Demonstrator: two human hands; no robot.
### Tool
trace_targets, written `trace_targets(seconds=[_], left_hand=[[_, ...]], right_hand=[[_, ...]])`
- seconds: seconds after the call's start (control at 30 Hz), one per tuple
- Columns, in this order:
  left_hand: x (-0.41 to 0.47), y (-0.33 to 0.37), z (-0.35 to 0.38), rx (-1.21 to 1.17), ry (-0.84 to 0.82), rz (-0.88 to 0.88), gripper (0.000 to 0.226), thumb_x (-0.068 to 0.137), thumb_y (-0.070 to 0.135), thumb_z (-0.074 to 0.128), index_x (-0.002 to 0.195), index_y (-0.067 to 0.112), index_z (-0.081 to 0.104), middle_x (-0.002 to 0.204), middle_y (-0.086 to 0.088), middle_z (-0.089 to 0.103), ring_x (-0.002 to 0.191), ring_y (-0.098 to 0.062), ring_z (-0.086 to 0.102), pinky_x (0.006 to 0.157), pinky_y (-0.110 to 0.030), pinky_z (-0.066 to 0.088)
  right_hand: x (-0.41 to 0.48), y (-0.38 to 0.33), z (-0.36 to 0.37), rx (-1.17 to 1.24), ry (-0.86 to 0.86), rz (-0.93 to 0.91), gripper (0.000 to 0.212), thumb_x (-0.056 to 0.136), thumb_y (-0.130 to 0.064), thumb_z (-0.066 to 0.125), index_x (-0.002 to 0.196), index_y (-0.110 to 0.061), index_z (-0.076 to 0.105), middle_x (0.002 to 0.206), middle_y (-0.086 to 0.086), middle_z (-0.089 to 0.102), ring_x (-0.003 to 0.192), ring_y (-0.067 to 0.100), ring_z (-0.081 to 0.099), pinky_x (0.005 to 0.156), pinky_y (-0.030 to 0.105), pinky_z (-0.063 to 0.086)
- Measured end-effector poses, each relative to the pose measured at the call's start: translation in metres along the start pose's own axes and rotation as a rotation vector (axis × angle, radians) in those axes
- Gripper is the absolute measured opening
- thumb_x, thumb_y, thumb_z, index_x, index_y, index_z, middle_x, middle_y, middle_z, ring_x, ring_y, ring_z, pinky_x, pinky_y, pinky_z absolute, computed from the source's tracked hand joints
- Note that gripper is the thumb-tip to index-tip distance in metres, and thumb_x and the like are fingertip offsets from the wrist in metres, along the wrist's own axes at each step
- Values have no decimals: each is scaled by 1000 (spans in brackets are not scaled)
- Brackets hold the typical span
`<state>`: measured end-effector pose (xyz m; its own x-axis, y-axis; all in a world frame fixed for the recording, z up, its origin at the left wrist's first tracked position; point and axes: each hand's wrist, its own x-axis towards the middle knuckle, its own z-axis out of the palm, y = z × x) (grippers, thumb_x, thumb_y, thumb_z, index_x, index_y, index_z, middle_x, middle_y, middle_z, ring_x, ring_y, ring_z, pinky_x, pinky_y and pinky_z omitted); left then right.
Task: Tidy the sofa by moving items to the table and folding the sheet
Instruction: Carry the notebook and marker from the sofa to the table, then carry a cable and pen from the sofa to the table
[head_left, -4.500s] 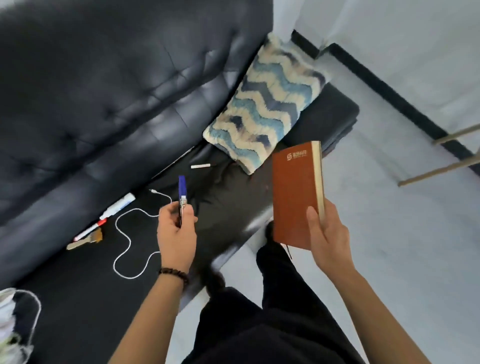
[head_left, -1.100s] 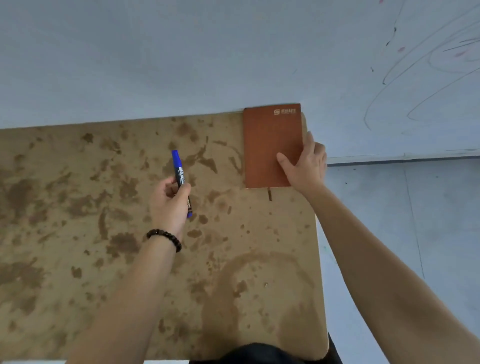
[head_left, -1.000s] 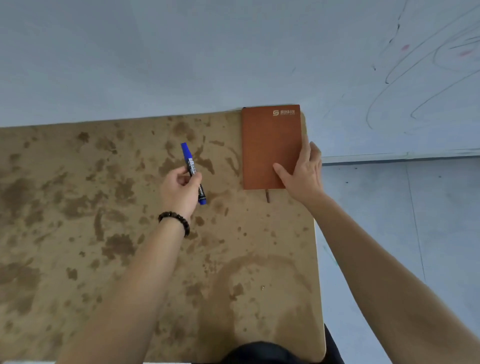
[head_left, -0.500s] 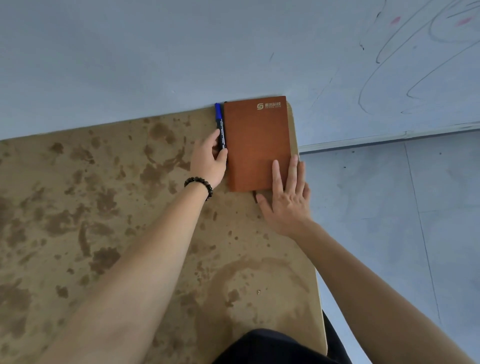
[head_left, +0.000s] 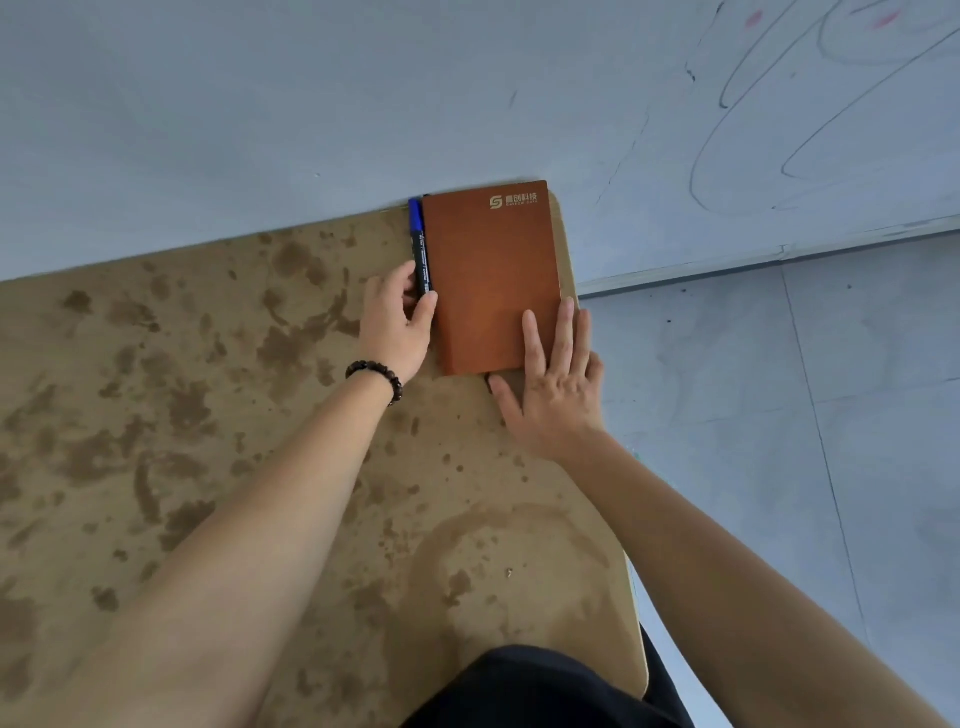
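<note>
Orange-brown notebook (head_left: 491, 280) is being pressed flat at the stained surface's (head_left: 208, 415) far right corner by the right hand (head_left: 556, 384), fingers straight and spread. Against its left edge, the blue marker (head_left: 417, 244) is being pinched by the left hand's (head_left: 395, 325) thumb and curled fingers.

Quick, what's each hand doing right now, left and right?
Left hand: pinches the blue marker lying beside the notebook.
Right hand: open, straight fingers resting on the notebook's near corner.
</note>
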<state>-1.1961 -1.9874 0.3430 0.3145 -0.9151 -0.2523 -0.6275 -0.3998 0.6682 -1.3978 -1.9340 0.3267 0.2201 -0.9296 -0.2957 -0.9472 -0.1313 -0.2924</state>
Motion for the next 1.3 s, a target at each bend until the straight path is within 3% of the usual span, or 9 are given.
trace_targets(seconds=[0.13, 0.23, 0.4, 0.5, 0.67, 0.8, 0.93, 1.17, 1.3], left_hand=[[-31, 24, -32, 102, -72, 41, 58, 100, 37, 46, 150, 15, 29, 147, -4, 43, 128, -19, 47, 105, -32, 37], [-76, 33, -79, 65, 0, 93, 57, 101, 42, 42, 150, 17, 30, 153, 0, 36, 136, -15, 39, 109, -30, 32], [-188, 22, -163, -175, 150, 112, 55, 101, 44, 41, 149, 19, 33, 151, 5, 37, 136, -8, 38, 111, -30, 34], [-262, -3, -202, -284, 232, 51, 55, 99, 49, 43, 146, 22, 35, 145, 6, 44, 131, -8, 44, 106, -31, 38], [-356, -42, -222, -526, 384, -193, 53, 94, 30, 55, 144, 20, 38, 139, 0, 50, 128, -15, 49, 107, -38, 40], [-420, -43, -223, -600, 584, -303, 51, 95, 28, 58, 143, 24, 41, 136, 6, 54, 124, -11, 51, 106, -36, 39], [-493, -34, -204, -595, 787, -406, 45, 95, 25, 59, 138, 26, 45, 130, 11, 56, 114, -1, 53, 91, -21, 38], [-657, -39, -152, -462, 1059, -678, 43, 95, 18, 58, 137, 19, 46, 125, 6, 58, 115, -10, 55, 87, -23, 40], [-759, -37, -140, -444, 1280, -825, 37, 97, 19, 56, 133, 20, 49, 124, 7, 59, 112, -6, 54, 81, -11, 37]], right_hand=[[1, -4, -31, 104, -146, 38, 87, 94, -56, 45, 157, -23, -5, 162, 13, -20, 149, 34, -18, 120, 56, 3], [-21, -14, -76, 197, -45, 42, 77, 98, -51, 43, 158, -21, 6, 164, 10, -10, 151, 29, -13, 122, 52, -1], [-114, -40, -145, 486, 193, 58, 53, 100, -50, 42, 148, -28, 35, 154, -6, 31, 133, 10, 41, 109, 37, 39], [-185, -57, -163, 659, 389, 91, 52, 95, -50, 45, 142, -27, 46, 137, -13, 46, 118, -7, 49, 95, 23, 46], [-275, -65, -157, 799, 524, 114, 49, 96, -48, 50, 141, -29, 43, 135, -11, 51, 121, 0, 54, 88, 21, 46], [-309, -59, -144, 789, 416, 21, 56, 89, -43, 57, 141, -41, 36, 139, -13, 49, 122, 1, 53, 92, 30, 48], [-324, -53, -135, 813, 241, -144, 47, 89, -60, 56, 131, -59, 35, 132, -33, 43, 118, -8, 51, 90, 26, 47], [-365, -51, -92, 721, -64, -447, 63, 83, -66, 50, 140, -40, 41, 129, -11, 48, 117, 9, 54, 94, 38, 49], [-404, -84, -79, 666, -212, -593, 71, 83, -67, 47, 141, -26, 46, 135, -6, 46, 118, 11, 52, 98, 39, 47]])
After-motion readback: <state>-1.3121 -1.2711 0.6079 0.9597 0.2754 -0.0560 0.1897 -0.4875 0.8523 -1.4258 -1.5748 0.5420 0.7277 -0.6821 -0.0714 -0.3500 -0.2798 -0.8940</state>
